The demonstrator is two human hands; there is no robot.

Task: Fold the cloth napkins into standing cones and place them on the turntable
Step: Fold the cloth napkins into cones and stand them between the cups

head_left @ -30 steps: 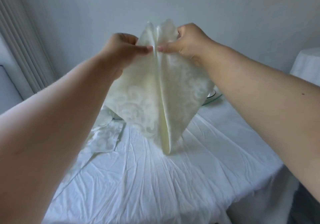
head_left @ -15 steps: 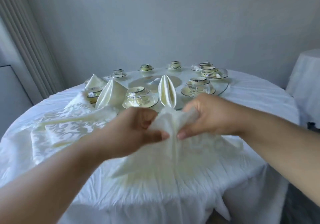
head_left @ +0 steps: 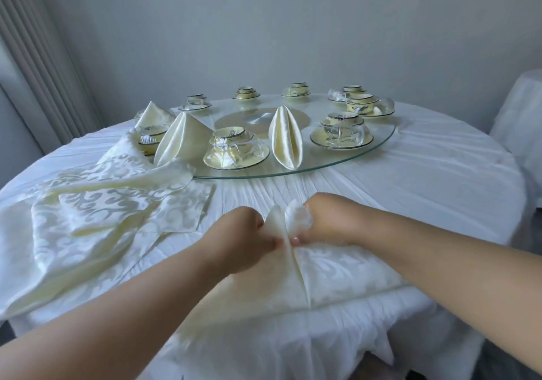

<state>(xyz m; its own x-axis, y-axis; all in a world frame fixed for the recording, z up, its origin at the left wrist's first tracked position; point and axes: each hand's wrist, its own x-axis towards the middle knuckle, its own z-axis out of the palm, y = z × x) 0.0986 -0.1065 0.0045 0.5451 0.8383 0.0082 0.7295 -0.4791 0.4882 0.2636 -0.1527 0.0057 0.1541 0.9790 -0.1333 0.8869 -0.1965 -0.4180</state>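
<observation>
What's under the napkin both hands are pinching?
The napkin lies on the white tablecloth, draping over the table's near edge. Left hand and right hand cover its top.

A plain white tablecloth point(head_left: 410, 191) was spread under a clear glass turntable point(head_left: 378, 144). On the turntable, three folded napkins point(head_left: 285, 142) in glossy, unpatterned cream were seen among pale yellow, dark-rimmed saucers point(head_left: 341, 142). Left of the turntable, a pile of napkins point(head_left: 96, 203) in cream with a white scroll damask pattern was seen.

Fingertips of both hands point(head_left: 289, 230) buried in the napkin point(head_left: 293, 277) fold; forearms cut off by the frame edges.
</observation>
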